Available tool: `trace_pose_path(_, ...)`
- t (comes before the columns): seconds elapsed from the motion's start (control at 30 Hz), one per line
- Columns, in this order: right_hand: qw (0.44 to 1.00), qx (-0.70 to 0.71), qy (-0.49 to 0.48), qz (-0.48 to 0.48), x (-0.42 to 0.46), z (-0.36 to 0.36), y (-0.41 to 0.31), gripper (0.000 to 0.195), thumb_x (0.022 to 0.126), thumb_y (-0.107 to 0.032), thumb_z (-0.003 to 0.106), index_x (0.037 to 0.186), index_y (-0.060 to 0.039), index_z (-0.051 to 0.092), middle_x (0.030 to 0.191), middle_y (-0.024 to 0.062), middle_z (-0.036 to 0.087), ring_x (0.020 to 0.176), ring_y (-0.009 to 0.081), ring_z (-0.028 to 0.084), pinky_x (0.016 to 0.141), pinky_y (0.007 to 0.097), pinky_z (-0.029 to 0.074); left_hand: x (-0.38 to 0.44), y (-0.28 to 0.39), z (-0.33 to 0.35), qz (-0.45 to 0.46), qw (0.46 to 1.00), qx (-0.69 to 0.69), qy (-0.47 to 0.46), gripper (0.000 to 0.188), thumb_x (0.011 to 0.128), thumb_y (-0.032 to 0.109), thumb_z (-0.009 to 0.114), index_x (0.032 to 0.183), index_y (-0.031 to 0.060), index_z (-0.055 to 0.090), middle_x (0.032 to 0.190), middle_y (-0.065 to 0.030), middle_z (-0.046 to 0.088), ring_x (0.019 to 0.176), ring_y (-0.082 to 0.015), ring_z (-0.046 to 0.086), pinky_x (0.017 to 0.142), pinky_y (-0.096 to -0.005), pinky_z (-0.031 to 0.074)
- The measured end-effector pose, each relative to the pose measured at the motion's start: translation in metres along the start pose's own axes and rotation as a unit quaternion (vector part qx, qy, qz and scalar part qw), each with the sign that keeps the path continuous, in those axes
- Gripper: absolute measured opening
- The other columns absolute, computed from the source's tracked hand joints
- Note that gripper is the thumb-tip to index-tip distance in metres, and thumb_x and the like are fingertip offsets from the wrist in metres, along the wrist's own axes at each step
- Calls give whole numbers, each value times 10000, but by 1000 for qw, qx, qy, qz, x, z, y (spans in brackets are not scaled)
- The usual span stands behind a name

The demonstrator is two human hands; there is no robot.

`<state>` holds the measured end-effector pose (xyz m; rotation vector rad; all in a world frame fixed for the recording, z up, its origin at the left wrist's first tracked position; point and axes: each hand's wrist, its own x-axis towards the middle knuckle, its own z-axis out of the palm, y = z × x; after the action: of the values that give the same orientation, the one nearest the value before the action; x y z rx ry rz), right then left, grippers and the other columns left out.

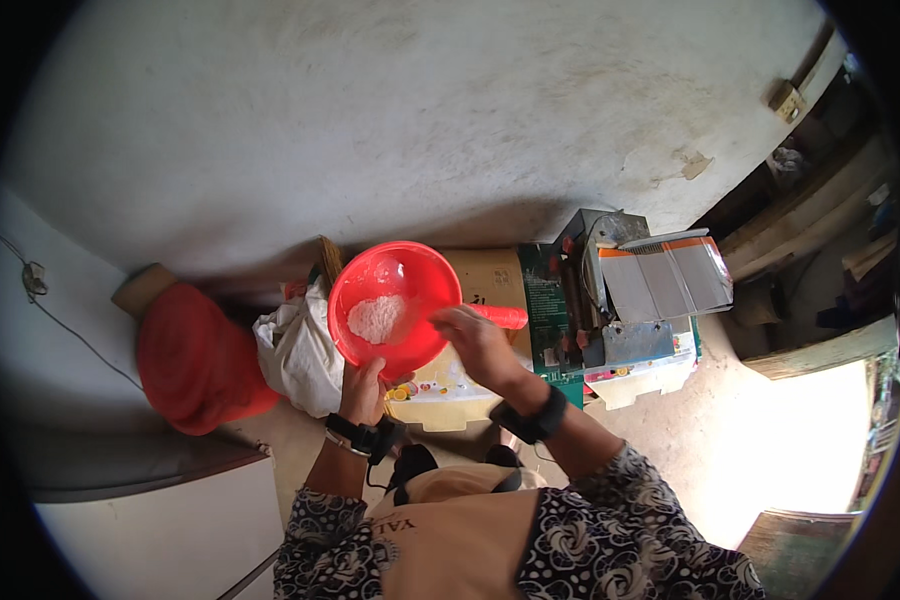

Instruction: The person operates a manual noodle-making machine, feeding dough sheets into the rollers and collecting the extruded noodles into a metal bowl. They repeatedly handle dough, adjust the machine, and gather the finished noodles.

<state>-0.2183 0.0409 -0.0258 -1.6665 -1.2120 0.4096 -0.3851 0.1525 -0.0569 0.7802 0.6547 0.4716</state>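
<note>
A red plastic ladle (420, 281) is held up before me, its stubby handle (504, 316) pointing right. White powder that looks like flour (377, 318) lies heaped in the left part of its bowl. My left hand (365, 391) grips the bowl at its near edge, thumb outside and fingers partly hidden beneath. Over the bowl's right rim, close to the handle, is my right hand (481, 349) with its fingers bent and blurred. Whether anything is between those fingers cannot be seen.
A white sack (298, 352) and a red lidded bucket (199, 360) stand left. Printed cardboard boxes (435, 409) lie under the ladle. A metal machine (636, 341) with folded cardboard (664, 281) on top sits right. The wall (420, 127) rises behind; a white cabinet (165, 540) is lower left.
</note>
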Motion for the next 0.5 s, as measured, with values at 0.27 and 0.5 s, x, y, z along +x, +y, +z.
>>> trace_pose_path(0.27,950,-215,-52,219,57,155,17,517,831,-364,510,1114,58,412,1070,304,520,1015,431,504,854,465,422,10,-3,-61,6,1000,-10,-17,595,809,119,569,1309,81,248,1153,-111,500,939,-232,584,696,-343,533)
trace_pose_path(0.5,922,-134,-69,356,71,206,0,301,795,-279,538,895,4,558,923,253,576,812,370,596,730,419,475,15,-8,-89,85,995,45,-17,533,858,134,570,1307,73,291,1233,-64,427,1109,-160,438,908,-306,382)
